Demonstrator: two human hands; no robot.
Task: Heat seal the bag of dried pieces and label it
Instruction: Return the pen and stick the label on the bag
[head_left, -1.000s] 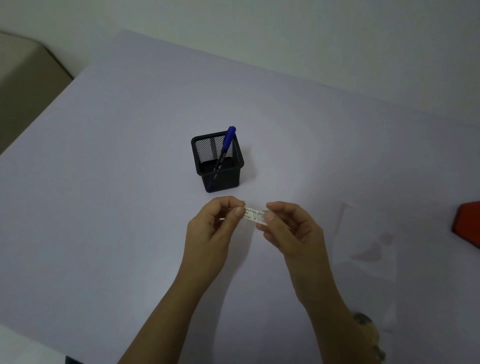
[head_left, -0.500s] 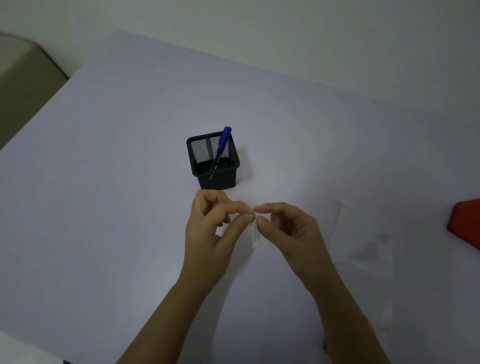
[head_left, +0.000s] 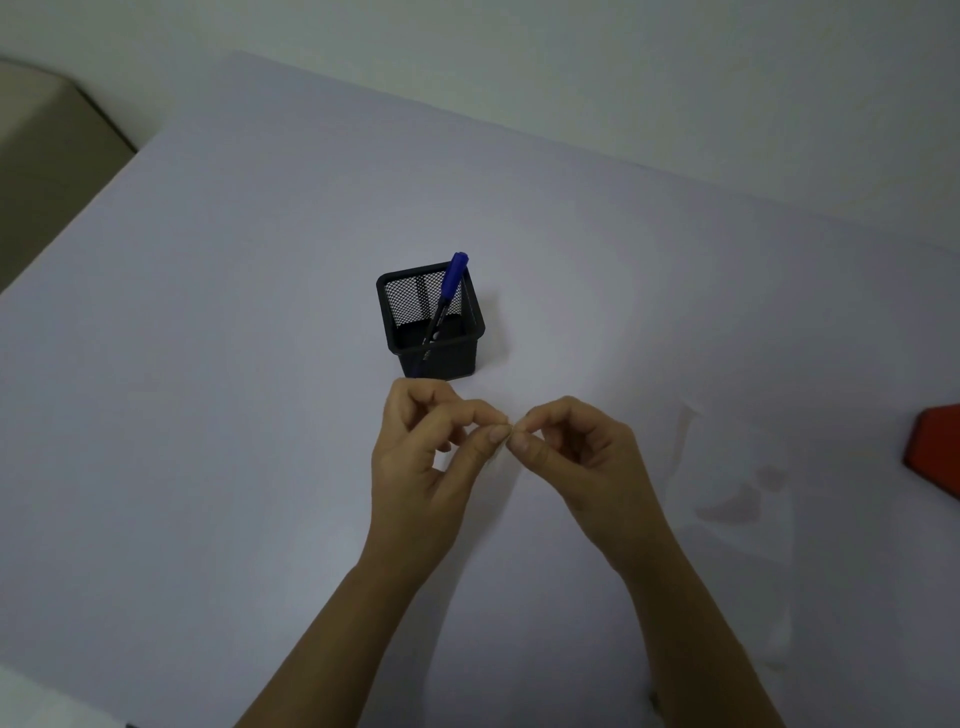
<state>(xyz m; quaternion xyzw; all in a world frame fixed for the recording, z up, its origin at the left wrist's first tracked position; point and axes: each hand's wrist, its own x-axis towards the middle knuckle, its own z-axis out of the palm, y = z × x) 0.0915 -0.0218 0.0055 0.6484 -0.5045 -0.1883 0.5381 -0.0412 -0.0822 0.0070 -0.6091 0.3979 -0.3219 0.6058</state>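
While left hand (head_left: 421, 467) and right hand (head_left: 582, 457) pinch the small label, fingers clamped on it tip to tip, peeling its backing slowly should keep it uncreased. The clear bag (head_left: 737, 493) lies on the table (head_left: 208, 415), right of the hands. A second ago the label spanned flat between them; now it barely shows.

Pale table (head_left: 208, 415): black mesh cup (head_left: 441, 358) at centre, what seems a clear bag (head_left: 743, 493) at right, red object (head_left: 935, 447) at right edge.
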